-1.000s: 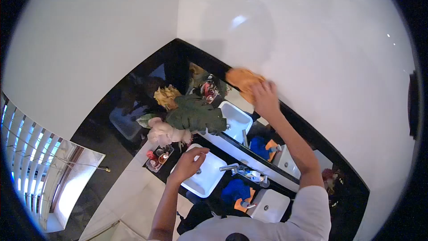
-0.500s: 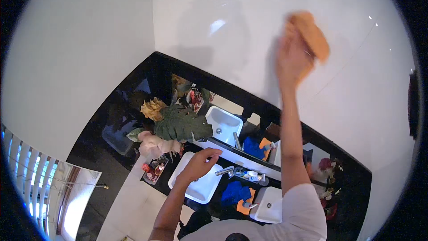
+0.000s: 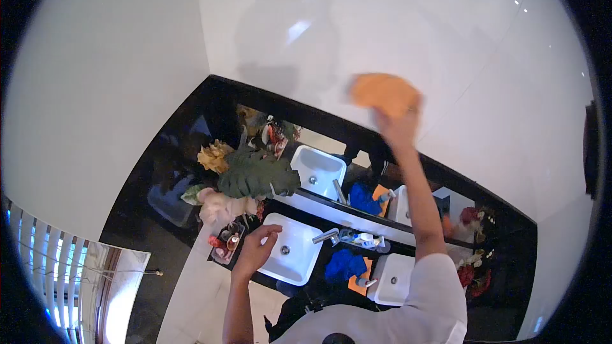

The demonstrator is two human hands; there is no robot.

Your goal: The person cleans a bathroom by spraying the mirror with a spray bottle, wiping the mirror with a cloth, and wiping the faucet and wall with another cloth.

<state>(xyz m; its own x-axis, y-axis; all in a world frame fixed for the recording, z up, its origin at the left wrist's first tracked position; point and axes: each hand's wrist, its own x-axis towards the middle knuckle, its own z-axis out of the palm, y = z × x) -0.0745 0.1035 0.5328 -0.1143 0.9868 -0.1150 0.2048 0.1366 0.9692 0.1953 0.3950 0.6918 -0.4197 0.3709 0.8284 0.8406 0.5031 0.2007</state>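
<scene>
My right hand [image 3: 400, 129] is raised high in front of the pale glossy wall [image 3: 459, 38], its fingers closed on an orange cloth [image 3: 384, 92]. The cloth is spread over the hand's far side and blurred by motion; whether it touches the wall I cannot tell. Lower down, my left hand [image 3: 256, 250] hovers by the left rim of a white sink [image 3: 299, 266]. Its fingers are loosely bent, thumb apart, with nothing in them. A metal tap [image 3: 326, 236] stands at that sink's right side.
A mirror [image 3: 382, 218] in a black surround [image 3: 306, 118] runs behind the sinks. Artificial flowers with a large green leaf [image 3: 258, 173] and a small tray of bottles [image 3: 226, 242] stand at left. A blue cloth [image 3: 345, 265] lies beside a second sink [image 3: 393, 280]. Window blinds [image 3: 51, 261] hang far left.
My right hand has swept down and left across the wall with the orange cloth. My left hand has drawn back left, from above the sink to its left rim.
</scene>
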